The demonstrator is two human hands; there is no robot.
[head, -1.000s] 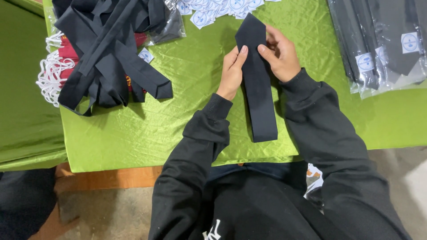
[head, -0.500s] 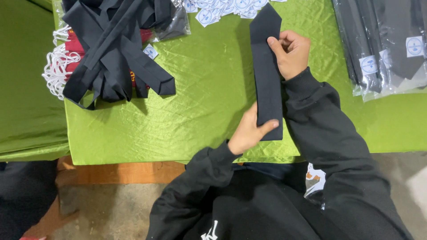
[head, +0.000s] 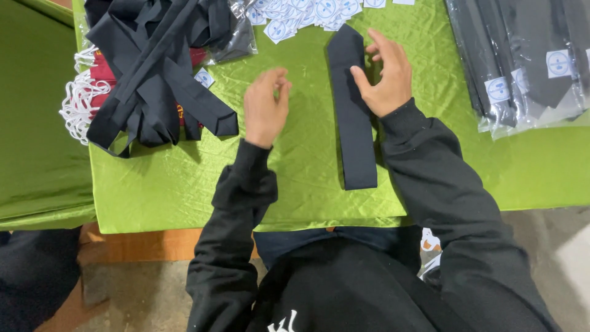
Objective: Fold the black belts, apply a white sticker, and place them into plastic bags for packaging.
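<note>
A folded black necktie (head: 353, 117) lies lengthwise on the green satin tablecloth (head: 295, 166), pointed end away from me. My right hand (head: 384, 74) rests at the tie's upper right edge, thumb on the fabric and fingers spread. My left hand (head: 265, 106) hovers above the cloth to the left of the tie, fingers loosely curled and apart, holding nothing. Both arms wear black sleeves.
A heap of loose black ties (head: 153, 67) lies at the far left over red cloth and white cords (head: 80, 101). Small white round-marked labels (head: 301, 11) are scattered at the far edge. Bagged ties (head: 522, 61) lie at the right. The table's near edge runs below the tie.
My left hand has left the tie's near end and risen to the left of it, empty. The tie lies flat; my right hand stays by its top.
</note>
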